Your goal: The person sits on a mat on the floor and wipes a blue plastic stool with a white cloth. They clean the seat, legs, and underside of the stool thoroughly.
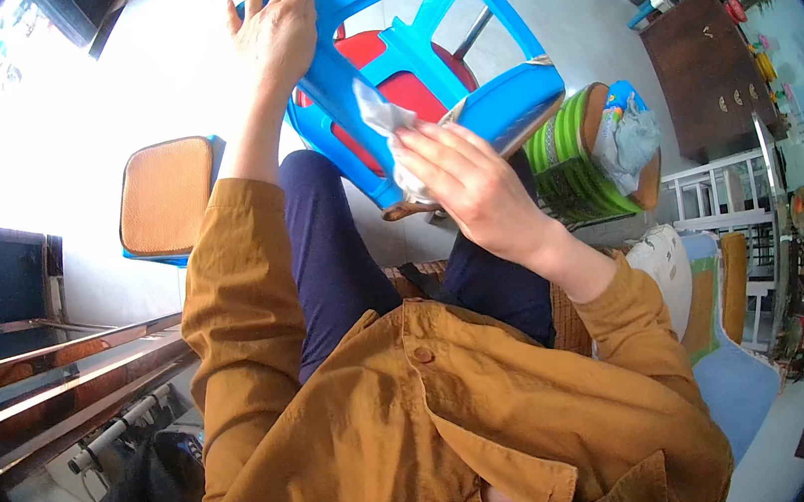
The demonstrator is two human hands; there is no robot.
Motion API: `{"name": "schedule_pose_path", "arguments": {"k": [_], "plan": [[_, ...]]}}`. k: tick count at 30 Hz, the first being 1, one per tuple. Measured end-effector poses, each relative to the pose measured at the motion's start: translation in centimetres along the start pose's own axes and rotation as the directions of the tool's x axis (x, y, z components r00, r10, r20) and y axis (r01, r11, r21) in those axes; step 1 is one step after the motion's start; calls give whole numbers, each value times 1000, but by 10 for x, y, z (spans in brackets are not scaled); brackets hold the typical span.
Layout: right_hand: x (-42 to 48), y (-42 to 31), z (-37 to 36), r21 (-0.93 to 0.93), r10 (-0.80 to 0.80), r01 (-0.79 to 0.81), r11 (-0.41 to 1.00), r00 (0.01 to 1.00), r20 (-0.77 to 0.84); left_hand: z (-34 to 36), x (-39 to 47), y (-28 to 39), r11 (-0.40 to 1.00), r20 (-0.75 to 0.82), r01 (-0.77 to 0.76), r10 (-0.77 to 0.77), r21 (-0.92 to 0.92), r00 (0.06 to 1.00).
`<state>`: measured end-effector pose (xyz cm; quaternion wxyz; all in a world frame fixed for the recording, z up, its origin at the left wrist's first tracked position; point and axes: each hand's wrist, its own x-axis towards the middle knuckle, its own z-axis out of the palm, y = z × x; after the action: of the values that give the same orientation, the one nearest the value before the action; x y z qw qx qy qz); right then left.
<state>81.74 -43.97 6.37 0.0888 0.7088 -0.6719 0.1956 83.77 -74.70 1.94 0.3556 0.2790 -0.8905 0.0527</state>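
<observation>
A blue plastic stool lies tipped on its side before me, its legs pointing away. My left hand grips the far end of one of its legs at the upper left. A crumpled white cloth or tissue is under the fingers of my right hand, pressed against the same blue leg near the seat. The seat edge faces my knees, and woven trim shows along it. Behind the stool's openings stands a red chair.
On the left is a stool with a woven tan top. A green striped seat bearing plastic bags stands to the right, with a dark wooden cabinet beyond. Wooden rails run at the lower left.
</observation>
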Motion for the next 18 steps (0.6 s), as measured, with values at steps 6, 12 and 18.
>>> {"name": "schedule_pose_path", "arguments": {"k": [6,12,18], "plan": [[51,18,36,25,-71,77,997,980,-183,-20,-14,42,903,-198,-288,233,-320,952],[24,15,27,135,-71,100,986,975,-210,-39,-29,44,906,-66,-221,211,-362,975],[-22,69,14,43,88,-80,996,972,-217,-37,-31,47,919,-61,-248,241,-306,969]]}}
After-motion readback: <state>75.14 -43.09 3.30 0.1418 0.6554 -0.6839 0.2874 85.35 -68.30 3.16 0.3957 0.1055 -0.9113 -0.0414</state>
